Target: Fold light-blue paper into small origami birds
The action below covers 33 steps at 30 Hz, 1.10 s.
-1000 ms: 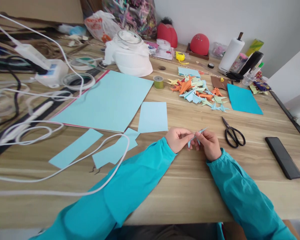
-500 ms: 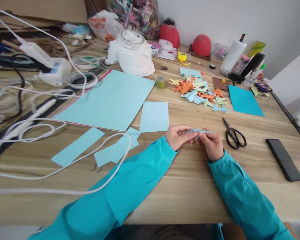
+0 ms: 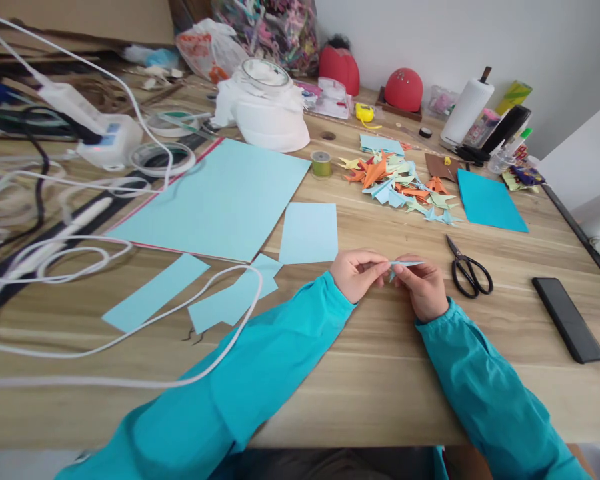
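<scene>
Folded blue paper (image 3: 406,263) pinched thumb-to-finger in left hand (image 3: 361,275) and right hand (image 3: 423,285), grip pressed tight on both, over the desk (image 3: 380,380). Scissors (image 3: 461,257) just right, phone (image 3: 569,320) farther out. Pale sheet (image 3: 309,233) beside left hand. White cable (image 3: 130,382) crosses, partly hiding, left sleeve (image 3: 265,363). Folded-paper pile (image 3: 375,175) farther back, spool (image 3: 321,165) near it.

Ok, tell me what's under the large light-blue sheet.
A thin red edge shows along the left side of the large light-blue sheet. The sheet covers the rest, so how far the red layer reaches, or whether anything else lies beneath, can't be seen.
</scene>
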Tool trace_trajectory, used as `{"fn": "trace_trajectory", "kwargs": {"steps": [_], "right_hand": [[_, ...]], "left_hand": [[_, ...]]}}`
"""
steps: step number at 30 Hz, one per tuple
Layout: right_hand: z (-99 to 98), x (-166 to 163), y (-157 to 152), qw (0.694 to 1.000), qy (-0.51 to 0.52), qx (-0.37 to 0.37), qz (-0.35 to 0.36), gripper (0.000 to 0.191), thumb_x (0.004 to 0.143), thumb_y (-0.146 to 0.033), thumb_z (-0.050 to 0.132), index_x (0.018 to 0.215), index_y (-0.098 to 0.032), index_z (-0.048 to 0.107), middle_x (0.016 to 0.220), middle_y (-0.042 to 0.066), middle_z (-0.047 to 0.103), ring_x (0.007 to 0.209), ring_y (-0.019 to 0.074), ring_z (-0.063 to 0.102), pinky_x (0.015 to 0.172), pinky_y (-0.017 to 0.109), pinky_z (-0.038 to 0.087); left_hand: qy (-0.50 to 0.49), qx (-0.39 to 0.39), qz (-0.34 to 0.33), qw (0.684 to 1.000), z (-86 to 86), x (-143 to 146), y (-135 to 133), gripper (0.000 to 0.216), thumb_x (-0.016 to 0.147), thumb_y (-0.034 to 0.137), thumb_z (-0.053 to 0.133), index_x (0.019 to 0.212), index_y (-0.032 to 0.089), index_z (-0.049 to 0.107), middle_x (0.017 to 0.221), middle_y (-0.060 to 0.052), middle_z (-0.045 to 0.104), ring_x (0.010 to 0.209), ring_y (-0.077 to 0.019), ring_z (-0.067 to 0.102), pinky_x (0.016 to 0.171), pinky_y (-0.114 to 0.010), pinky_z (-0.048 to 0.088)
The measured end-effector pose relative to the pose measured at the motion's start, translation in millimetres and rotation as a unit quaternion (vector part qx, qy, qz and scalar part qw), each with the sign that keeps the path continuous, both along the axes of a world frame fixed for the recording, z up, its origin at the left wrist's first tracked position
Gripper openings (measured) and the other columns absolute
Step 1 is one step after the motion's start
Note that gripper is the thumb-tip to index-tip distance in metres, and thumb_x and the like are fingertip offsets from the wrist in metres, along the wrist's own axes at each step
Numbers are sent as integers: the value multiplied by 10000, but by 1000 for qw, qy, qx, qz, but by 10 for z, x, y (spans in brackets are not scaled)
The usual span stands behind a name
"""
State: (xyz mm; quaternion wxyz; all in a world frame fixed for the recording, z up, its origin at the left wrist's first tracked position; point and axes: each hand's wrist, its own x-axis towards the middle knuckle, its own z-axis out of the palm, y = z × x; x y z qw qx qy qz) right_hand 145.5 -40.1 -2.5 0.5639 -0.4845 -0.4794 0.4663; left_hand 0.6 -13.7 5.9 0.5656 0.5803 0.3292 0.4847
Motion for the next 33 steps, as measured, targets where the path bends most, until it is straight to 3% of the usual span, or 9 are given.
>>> {"fn": "trace_trajectory", "kwargs": {"steps": [7, 12, 16, 21, 26, 33], "right_hand": [[43, 30, -3, 998, 50, 4, 38, 147, 639, -296, 745, 608, -190, 648, 597, -16, 563, 539, 100, 485, 520, 246, 386], [66, 27, -8, 993, 93, -37, 62, 198, 616, -333, 756, 591, -190, 621, 584, -17, 553, 527, 106, 490, 494, 246, 365], [29, 28, -2, 995, 78, -28, 47, 172, 626, -319, 753, 613, -192, 639, 593, -20, 558, 501, 94, 467, 473, 240, 346], [13, 41, -3, 996, 68, -10, 61, 126, 642, -290, 748, 628, -200, 661, 633, -14, 582, 523, 97, 488, 487, 242, 368], [39, 40, -11, 991, 107, -40, 67, 166, 663, -345, 729, 640, -194, 664, 657, -3, 591, 522, 102, 509, 477, 241, 381], [3, 35, -3, 995, 82, -12, 55, 143, 676, -314, 732, 620, -197, 671, 616, -10, 580, 490, 90, 484, 453, 234, 352]], "left_hand": [[2, 23, -32, 999, 53, -21, -13, 309, 718, 426, 653, 647, 125, 654, 631, -23, 589, 453, -86, 546, 456, -215, 442], [-17, -31, -61, 997, 70, -16, -5, 380, 653, 494, 685, 641, 116, 648, 614, -25, 604, 441, -100, 558, 462, -233, 469], [-14, -66, -39, 997, 48, 7, -10, 358, 590, 452, 741, 643, 111, 643, 559, -24, 614, 440, -100, 545, 450, -226, 453], [18, -55, -15, 998, 32, 23, -17, 319, 558, 409, 771, 612, 118, 650, 469, 2, 558, 425, -83, 495, 415, -201, 391], [-4, -31, -21, 999, 21, 8, -2, 314, 588, 425, 755, 629, 128, 660, 571, -12, 600, 448, -90, 534, 442, -212, 418], [-18, -15, -35, 999, -5, 5, 7, 250, 631, 358, 739, 636, 123, 654, 601, -2, 584, 454, -80, 539, 448, -204, 421]]}}
